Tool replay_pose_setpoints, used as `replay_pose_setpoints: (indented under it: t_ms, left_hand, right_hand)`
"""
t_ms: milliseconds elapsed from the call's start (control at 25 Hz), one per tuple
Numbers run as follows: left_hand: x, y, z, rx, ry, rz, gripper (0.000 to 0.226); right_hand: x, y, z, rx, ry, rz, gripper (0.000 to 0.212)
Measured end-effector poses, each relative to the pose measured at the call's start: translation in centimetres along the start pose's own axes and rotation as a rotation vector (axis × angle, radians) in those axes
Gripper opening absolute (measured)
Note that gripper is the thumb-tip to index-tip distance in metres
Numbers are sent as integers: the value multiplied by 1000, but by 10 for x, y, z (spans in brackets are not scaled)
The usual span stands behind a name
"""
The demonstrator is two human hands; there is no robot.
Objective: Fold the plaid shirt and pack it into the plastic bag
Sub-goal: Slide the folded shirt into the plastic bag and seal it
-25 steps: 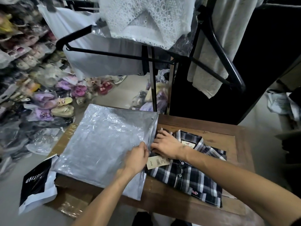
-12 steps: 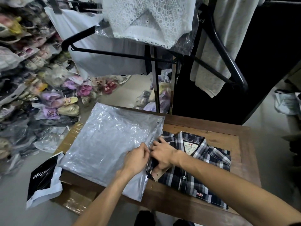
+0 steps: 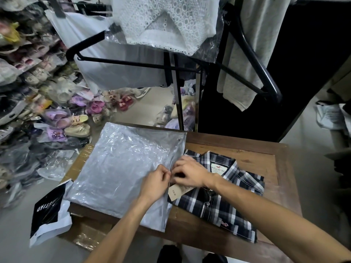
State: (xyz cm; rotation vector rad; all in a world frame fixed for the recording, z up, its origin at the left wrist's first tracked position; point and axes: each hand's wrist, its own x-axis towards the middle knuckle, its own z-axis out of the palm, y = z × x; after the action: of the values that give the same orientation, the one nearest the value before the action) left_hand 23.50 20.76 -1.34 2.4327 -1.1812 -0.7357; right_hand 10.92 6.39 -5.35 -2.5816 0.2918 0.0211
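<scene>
Wooden counter (image 3: 237, 147) across lower frame, black clothes rack (image 3: 176, 92) behind, bagged shoes (image 3: 57, 118) piled at left. Plastic bag (image 3: 121, 168) flat at centre-left. Folded plaid shirt (image 3: 224, 204) just right of it, collar up, outside the bag. Left hand (image 3: 155, 184) and right hand (image 3: 190, 172) at centre, fingers curled, pinching the bag's open edge.

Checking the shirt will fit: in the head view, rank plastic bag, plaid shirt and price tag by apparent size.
1. plastic bag
2. plaid shirt, clearly smaller, though a little is hidden under the hands
3. price tag, tiny
</scene>
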Motion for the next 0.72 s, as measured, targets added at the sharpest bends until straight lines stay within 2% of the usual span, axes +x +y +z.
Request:
replay_pose_setpoints:
  t_ms: [80, 120, 200, 240, 320, 400, 440, 520, 640, 720]
  left_hand:
    - [0, 2, 1, 18, -10, 4, 10]
    - [-1, 4, 3, 29, -16, 8, 10]
    - [-2, 8, 6, 64, -11, 24, 11]
    - [-2, 11, 8, 88, -4, 38, 11]
    - [-2, 16, 13, 127, 8, 58, 13]
    - [-1, 19, 16, 146, -1, 75, 14]
    - [-1, 20, 17, 148, -7, 94, 14]
    - [-1, 22, 18, 160, -30, 158, 13]
    - [-1, 23, 22, 191, -66, 214, 14]
    - [0, 23, 24, 165, -68, 202, 13]
  right_hand:
    - [-4, 12, -16, -63, 96, 209, 42]
    - [-6, 20, -26, -112, 104, 373, 55]
    - [-6, 40, -42, -141, -3, 658, 85]
    - [-5, 48, -46, -110, -87, 722, 90]
    - [-3, 60, -49, 27, -220, 697, 71]
    - [-2, 65, -50, 270, -219, 575, 40]
    - [-1, 67, -50, 363, -183, 515, 35]
    - [1, 63, -48, 416, -116, 469, 36]
    - [9, 58, -34, 309, -35, 543, 33]
    - [13, 56, -35, 268, -48, 573, 41]
